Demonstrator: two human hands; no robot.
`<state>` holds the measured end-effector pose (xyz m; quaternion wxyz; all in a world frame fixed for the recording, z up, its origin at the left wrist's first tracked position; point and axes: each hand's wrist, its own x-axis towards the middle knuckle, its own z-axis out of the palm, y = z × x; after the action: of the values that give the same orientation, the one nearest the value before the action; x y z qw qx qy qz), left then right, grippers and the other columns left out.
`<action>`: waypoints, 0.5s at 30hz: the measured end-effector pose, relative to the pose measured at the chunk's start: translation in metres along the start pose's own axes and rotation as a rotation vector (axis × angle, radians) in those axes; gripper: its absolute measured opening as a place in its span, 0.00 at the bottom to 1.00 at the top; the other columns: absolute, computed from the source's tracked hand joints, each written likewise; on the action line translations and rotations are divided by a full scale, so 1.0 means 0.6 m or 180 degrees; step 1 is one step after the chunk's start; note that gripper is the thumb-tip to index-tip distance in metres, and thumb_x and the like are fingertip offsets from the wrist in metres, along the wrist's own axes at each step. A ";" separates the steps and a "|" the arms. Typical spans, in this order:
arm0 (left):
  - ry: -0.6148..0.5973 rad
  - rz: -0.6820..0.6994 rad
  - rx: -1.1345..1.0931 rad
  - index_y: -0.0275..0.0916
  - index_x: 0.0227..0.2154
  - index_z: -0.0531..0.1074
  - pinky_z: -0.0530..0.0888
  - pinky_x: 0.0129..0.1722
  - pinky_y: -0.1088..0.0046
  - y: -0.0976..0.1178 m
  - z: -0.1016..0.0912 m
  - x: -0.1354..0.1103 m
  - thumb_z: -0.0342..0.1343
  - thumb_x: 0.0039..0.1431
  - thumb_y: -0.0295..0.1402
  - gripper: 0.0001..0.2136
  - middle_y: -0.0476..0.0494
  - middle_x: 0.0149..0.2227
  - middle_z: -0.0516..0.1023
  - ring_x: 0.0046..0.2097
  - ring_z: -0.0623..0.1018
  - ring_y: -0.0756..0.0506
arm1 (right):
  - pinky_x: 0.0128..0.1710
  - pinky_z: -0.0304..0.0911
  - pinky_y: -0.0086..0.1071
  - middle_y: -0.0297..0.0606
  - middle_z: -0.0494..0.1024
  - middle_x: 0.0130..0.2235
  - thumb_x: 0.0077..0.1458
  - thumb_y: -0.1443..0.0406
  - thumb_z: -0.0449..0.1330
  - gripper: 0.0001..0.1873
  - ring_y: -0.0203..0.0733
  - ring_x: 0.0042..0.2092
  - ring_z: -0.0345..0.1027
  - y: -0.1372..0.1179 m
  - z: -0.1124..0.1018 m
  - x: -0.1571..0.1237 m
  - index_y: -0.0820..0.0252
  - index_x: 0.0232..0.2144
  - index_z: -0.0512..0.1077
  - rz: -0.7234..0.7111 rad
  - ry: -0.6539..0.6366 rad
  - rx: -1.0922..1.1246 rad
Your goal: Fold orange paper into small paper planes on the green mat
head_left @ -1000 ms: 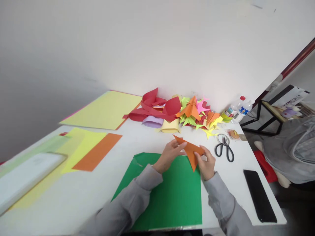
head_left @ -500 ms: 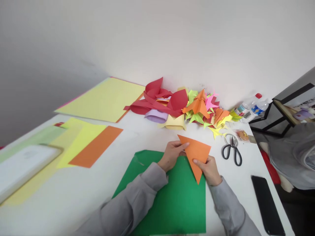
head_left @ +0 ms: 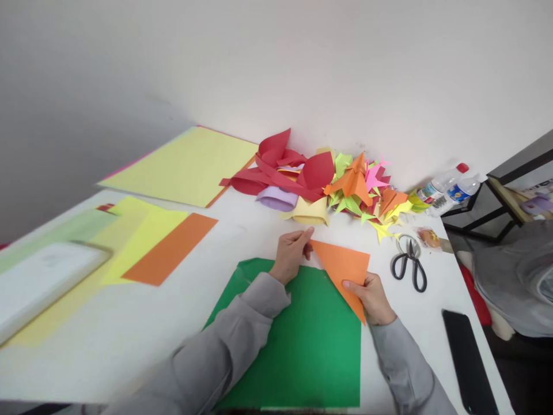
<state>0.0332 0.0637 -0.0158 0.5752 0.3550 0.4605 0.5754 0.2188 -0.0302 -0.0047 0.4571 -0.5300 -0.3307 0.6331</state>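
A triangle of folded orange paper point(head_left: 345, 266) is held up above the far right part of a green sheet point(head_left: 311, 340). My right hand point(head_left: 375, 297) grips its right side, the thumb lying on the front face and the fingers behind. At the paper's left corner, my left hand point(head_left: 290, 253) is closed, thumb and fingers pinched at the tip; the exact contact is partly hidden. To the right of my right hand lie black-handled scissors point(head_left: 409, 266) on the white table point(head_left: 181, 328).
Along the wall is a pile of folded paper shapes, including red curled paper point(head_left: 280, 167) and an orange piece point(head_left: 355, 181). Bottles point(head_left: 440, 184) stand behind the scissors. A black phone point(head_left: 470, 360) lies at the right edge. Yellow sheets point(head_left: 181, 167), an orange strip point(head_left: 170, 249) and a white box point(head_left: 47, 282) are leftward.
My left hand has slid from the paper's front face to its left corner. The paper's lower point has swung right, with my right hand still gripping it.
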 end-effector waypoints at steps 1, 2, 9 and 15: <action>0.0056 -0.0031 -0.0098 0.36 0.12 0.66 0.59 0.12 0.79 0.000 -0.001 0.003 0.62 0.48 0.44 0.20 0.52 0.12 0.65 0.13 0.62 0.55 | 0.36 0.72 0.39 0.43 0.83 0.36 0.35 0.61 0.73 0.19 0.47 0.34 0.77 0.000 0.000 -0.001 0.63 0.33 0.79 0.0015 -0.0008 0.0043; 0.0082 -0.0079 -0.0212 0.36 0.12 0.66 0.59 0.12 0.79 0.001 -0.001 0.004 0.61 0.48 0.45 0.20 0.52 0.13 0.65 0.13 0.62 0.55 | 0.36 0.72 0.38 0.43 0.83 0.36 0.35 0.61 0.73 0.19 0.47 0.34 0.77 -0.001 0.000 -0.001 0.63 0.33 0.79 0.0028 -0.0015 0.0087; -0.0573 -0.0309 -0.0694 0.34 0.20 0.71 0.66 0.13 0.77 0.016 0.004 -0.008 0.64 0.44 0.44 0.16 0.50 0.18 0.70 0.19 0.69 0.52 | 0.33 0.71 0.35 0.41 0.83 0.34 0.36 0.62 0.73 0.18 0.45 0.32 0.76 -0.004 0.002 -0.001 0.62 0.32 0.79 0.0014 0.0056 0.0229; -0.0814 -0.0211 -0.0327 0.33 0.20 0.73 0.68 0.16 0.77 0.016 0.004 -0.017 0.67 0.42 0.37 0.12 0.50 0.16 0.71 0.19 0.70 0.52 | 0.33 0.71 0.35 0.42 0.83 0.35 0.36 0.62 0.73 0.18 0.44 0.33 0.76 -0.006 0.000 0.000 0.63 0.33 0.79 -0.0041 0.0069 0.0170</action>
<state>0.0334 0.0547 -0.0047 0.6653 0.3802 0.3649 0.5289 0.2194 -0.0289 -0.0016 0.4787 -0.5223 -0.3121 0.6329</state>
